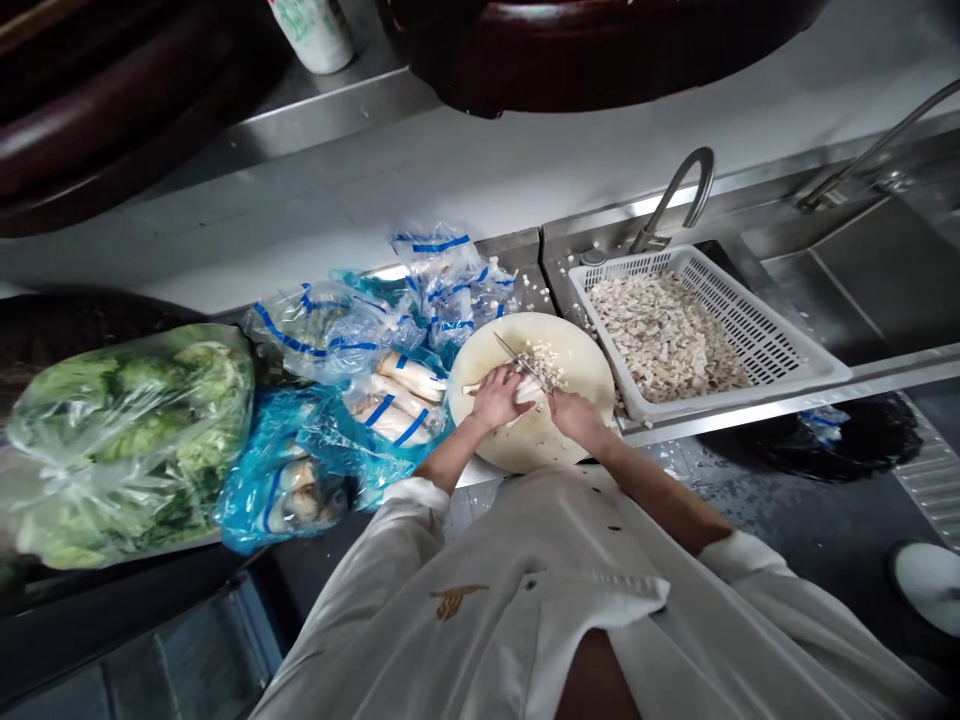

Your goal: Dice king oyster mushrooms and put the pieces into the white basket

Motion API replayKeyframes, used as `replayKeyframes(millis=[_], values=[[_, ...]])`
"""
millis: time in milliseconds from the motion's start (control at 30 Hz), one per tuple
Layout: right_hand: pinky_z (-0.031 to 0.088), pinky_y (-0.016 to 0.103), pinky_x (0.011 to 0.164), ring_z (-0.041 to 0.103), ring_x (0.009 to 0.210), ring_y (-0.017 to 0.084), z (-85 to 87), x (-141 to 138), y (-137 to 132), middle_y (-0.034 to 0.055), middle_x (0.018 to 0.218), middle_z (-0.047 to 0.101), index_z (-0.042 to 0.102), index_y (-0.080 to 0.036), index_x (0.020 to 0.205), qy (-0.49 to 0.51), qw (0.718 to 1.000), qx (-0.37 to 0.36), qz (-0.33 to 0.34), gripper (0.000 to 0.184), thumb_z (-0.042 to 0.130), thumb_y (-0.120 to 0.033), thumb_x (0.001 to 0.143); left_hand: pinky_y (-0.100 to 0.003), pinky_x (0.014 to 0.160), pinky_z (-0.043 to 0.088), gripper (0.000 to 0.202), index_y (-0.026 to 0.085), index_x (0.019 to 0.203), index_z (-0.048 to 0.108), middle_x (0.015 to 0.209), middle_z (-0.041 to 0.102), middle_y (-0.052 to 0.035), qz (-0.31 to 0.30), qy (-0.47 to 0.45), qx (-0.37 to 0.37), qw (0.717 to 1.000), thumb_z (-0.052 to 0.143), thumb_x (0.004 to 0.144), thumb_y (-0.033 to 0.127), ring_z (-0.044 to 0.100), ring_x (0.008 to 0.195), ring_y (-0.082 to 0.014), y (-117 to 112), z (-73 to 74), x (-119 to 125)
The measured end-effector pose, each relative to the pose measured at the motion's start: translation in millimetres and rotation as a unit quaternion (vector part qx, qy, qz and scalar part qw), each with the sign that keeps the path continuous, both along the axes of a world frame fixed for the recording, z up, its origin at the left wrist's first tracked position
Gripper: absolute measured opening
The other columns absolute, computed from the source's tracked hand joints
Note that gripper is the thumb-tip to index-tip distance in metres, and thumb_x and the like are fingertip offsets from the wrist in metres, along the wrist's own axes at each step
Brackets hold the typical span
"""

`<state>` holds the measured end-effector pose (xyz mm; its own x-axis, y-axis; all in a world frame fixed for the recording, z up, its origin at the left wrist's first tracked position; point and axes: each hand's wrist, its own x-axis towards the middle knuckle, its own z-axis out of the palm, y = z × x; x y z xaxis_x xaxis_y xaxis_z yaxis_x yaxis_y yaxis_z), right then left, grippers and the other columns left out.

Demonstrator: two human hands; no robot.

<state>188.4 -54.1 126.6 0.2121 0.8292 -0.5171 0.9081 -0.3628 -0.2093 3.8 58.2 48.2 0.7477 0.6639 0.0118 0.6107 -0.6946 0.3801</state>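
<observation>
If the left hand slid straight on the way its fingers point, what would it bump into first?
Probably the knife in the right hand: the left hand holds a mushroom with fingers toward the blade. Depth is hard to judge.

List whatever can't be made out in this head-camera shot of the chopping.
In the head view:
The knife handle is hidden inside the right hand; only the blade shows.
The mushroom on the cutting board is mostly covered by the left hand.
The bottle is cut off by the top edge, label too blurred to read.
The white round object is cut off by the right edge.
The lower blue bag hides its contents behind crinkled plastic.
</observation>
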Motion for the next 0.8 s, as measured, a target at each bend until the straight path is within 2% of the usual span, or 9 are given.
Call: replayKeyframes(millis=[133, 200, 267, 367, 433, 600, 700, 800], values=[[0.052, 0.036, 0.099, 0.073, 0.115, 0.029, 2.0, -2.2, 4.8, 0.0204, 0.122, 0.076, 0.067, -0.013, 0.127, -0.015, 0.999, 0.026, 0.009, 0.047, 0.029, -0.036, 0.114, -0.050, 0.119, 0.044, 0.073, 0.026, 0.141, 0.061, 0.146, 0.052, -0.0132, -0.049, 0.002, -0.024, 0.998, 0.082, 0.083, 0.065, 0.046, 0.139, -0.0356, 8.1, 5.7, -8.8], [0.051, 0.037, 0.100, 0.073, 0.114, 0.030, 3.5, -2.1, -0.4, 0.0205, 0.120, 0.076, 0.068, -0.013, 0.126, -0.023, 0.998, 0.055, 0.020, 0.047, 0.029, -0.036, 0.114, -0.049, 0.120, 0.044, 0.068, 0.027, 0.141, 0.062, 0.145, 0.052, -0.0125, -0.064, -0.009, -0.031, 0.997, 0.081, 0.086, 0.062, 0.045, 0.140, -0.0346, 11.7, 4.8, -14.8], [0.052, 0.038, 0.099, 0.074, 0.112, 0.030, 2.8, -5.5, -4.4, 0.0199, 0.117, 0.077, 0.067, -0.013, 0.127, -0.021, 0.998, 0.062, 0.015, 0.048, 0.028, -0.038, 0.114, -0.049, 0.122, 0.043, 0.059, 0.026, 0.140, 0.063, 0.145, 0.052, -0.0125, -0.058, -0.027, -0.032, 0.997, 0.076, 0.091, 0.057, 0.045, 0.141, -0.0331, 12.6, 1.3, -18.3], [0.053, 0.037, 0.098, 0.074, 0.111, 0.029, 0.1, -13.7, 0.1, 0.0205, 0.118, 0.076, 0.067, -0.012, 0.130, -0.015, 1.000, 0.022, -0.011, 0.049, 0.029, -0.038, 0.114, -0.048, 0.123, 0.042, 0.053, 0.023, 0.137, 0.065, 0.144, 0.052, -0.0132, -0.045, -0.041, -0.029, 0.998, 0.074, 0.093, 0.053, 0.045, 0.140, -0.0322, 11.7, -2.6, -20.1], [0.052, 0.036, 0.100, 0.073, 0.115, 0.029, 0.1, -16.7, 6.4, 0.0216, 0.122, 0.075, 0.067, -0.011, 0.130, -0.013, 1.000, 0.010, -0.007, 0.048, 0.029, -0.037, 0.114, -0.048, 0.122, 0.043, 0.055, 0.024, 0.137, 0.065, 0.143, 0.053, -0.0123, -0.050, -0.038, -0.031, 0.998, 0.075, 0.092, 0.055, 0.046, 0.138, -0.0322, 12.4, -2.6, -22.5], [0.051, 0.037, 0.100, 0.073, 0.114, 0.030, -0.5, -20.2, 4.7, 0.0217, 0.121, 0.075, 0.067, -0.013, 0.128, -0.034, 0.998, 0.049, 0.011, 0.049, 0.029, -0.041, 0.114, -0.049, 0.119, 0.045, 0.053, 0.030, 0.137, 0.065, 0.145, 0.054, -0.0096, -0.049, -0.034, -0.038, 0.997, 0.072, 0.093, 0.058, 0.047, 0.139, -0.0320, 15.0, -4.2, -35.7], [0.053, 0.037, 0.097, 0.074, 0.111, 0.030, -5.0, -27.3, 3.9, 0.0199, 0.119, 0.076, 0.064, -0.014, 0.133, -0.027, 0.999, 0.014, -0.016, 0.050, 0.027, -0.040, 0.114, -0.049, 0.117, 0.047, 0.045, 0.030, 0.134, 0.068, 0.144, 0.054, -0.0090, -0.030, -0.035, -0.035, 0.998, 0.069, 0.096, 0.055, 0.047, 0.139, -0.0312, 14.3, -7.0, -40.0], [0.052, 0.036, 0.098, 0.073, 0.115, 0.030, -4.3, -31.0, 9.2, 0.0201, 0.122, 0.076, 0.066, -0.013, 0.131, -0.025, 1.000, 0.009, -0.005, 0.047, 0.029, -0.036, 0.114, -0.047, 0.117, 0.047, 0.047, 0.031, 0.133, 0.068, 0.143, 0.056, -0.0082, -0.044, -0.036, -0.035, 0.998, 0.071, 0.094, 0.057, 0.048, 0.138, -0.0305, 17.7, -7.1, -43.9]])
